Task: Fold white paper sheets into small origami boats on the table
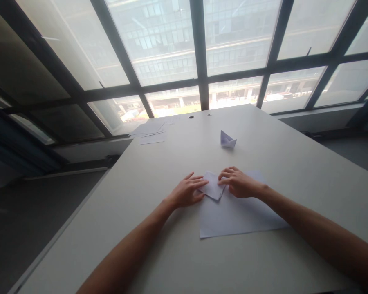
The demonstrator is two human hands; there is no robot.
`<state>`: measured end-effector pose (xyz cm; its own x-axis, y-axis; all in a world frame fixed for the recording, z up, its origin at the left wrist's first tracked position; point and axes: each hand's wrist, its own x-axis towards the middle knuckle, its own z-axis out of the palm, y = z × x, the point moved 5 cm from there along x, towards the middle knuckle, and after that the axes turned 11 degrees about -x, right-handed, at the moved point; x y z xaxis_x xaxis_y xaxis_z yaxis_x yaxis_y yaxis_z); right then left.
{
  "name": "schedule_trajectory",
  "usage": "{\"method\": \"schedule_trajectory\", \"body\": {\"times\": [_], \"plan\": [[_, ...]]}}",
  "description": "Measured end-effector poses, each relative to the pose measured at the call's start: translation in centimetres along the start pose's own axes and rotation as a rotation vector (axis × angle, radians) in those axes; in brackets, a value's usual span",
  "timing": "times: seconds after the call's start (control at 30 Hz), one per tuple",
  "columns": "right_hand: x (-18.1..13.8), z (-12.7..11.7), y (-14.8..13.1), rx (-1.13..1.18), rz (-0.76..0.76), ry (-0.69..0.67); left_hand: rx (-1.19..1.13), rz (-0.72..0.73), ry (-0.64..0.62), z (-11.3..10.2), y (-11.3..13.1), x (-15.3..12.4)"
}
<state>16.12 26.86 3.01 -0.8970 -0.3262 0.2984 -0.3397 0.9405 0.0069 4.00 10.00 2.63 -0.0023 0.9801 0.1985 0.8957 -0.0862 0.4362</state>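
A small piece of folded white paper point(212, 186), roughly diamond-shaped, lies partly over a larger flat sheet of paper point(242, 220). From the left, my left hand point(188, 190) rests on the folded paper with its fingers stretched out and its thumb by the lower left edge. Curled fingers of my right hand point(237, 182) grip the right corner of the same folded paper, and the thumb is mostly hidden. Beyond both hands stands a folded paper boat point(227, 140), touched by neither.
The white table point(135, 196) runs away from me towards large framed windows point(168, 45). Several loose paper sheets point(149, 130) lie at its far left edge. Two small dark spots, one a round hole point(191, 117), show near the far end.
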Motion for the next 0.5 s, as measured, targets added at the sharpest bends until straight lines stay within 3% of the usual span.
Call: {"method": "schedule_trajectory", "body": {"times": [0.5], "plan": [[0.3,0.4,0.7,0.151,-0.047,0.041,0.013,0.083,0.001,1.0,0.5,1.1]]}}
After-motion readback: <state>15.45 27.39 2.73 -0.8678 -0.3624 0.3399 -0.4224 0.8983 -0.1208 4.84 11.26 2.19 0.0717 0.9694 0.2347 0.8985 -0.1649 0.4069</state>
